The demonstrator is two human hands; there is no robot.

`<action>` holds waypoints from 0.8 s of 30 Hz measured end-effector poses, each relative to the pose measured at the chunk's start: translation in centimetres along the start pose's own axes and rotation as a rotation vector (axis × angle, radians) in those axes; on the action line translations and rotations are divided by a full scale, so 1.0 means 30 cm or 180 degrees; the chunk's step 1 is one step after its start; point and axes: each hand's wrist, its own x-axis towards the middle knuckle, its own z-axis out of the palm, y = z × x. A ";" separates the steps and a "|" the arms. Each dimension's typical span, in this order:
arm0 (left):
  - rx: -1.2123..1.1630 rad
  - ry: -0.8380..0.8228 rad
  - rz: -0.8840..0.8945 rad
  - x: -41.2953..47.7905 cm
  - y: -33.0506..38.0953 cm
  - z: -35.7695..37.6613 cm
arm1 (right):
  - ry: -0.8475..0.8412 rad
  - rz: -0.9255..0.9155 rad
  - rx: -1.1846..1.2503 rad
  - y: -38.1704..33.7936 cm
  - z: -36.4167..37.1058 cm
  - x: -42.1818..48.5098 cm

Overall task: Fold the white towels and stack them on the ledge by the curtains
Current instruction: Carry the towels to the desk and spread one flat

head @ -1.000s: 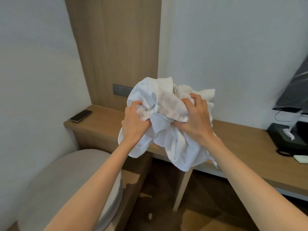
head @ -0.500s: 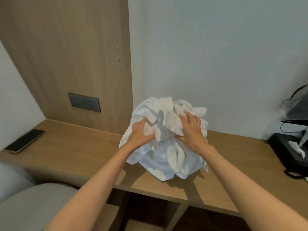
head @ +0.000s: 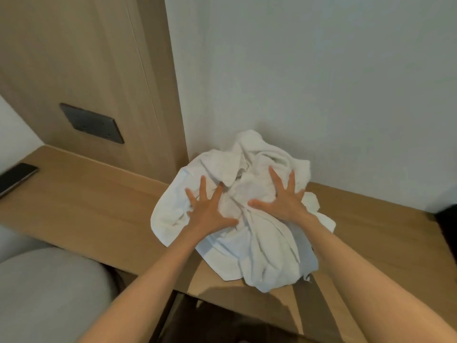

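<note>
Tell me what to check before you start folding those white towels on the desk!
1. Towels resting on the desk: ok.
2. Left hand and right hand open and flat on the towels: ok.
3. One towel spread out flat for folding: not ok, they are all crumpled together.
4. Phone lying apart from the towels: ok.
5. How many towels there are: cannot tell.
6. Ledge by the curtains in sight: not ok, out of view.

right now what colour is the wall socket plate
The socket plate is dark grey; head view shows it best.
</note>
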 end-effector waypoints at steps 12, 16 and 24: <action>-0.0370 0.0526 -0.0704 -0.085 -0.042 0.060 | -0.0590 -0.0864 0.0072 0.010 0.055 -0.018; -0.0878 0.0708 -0.0978 -0.193 -0.125 0.025 | -0.0741 -0.1164 -0.0129 -0.081 0.139 -0.077; -0.1912 0.1603 -0.0843 -0.382 -0.308 -0.100 | -0.0821 -0.1459 -0.0244 -0.310 0.358 -0.206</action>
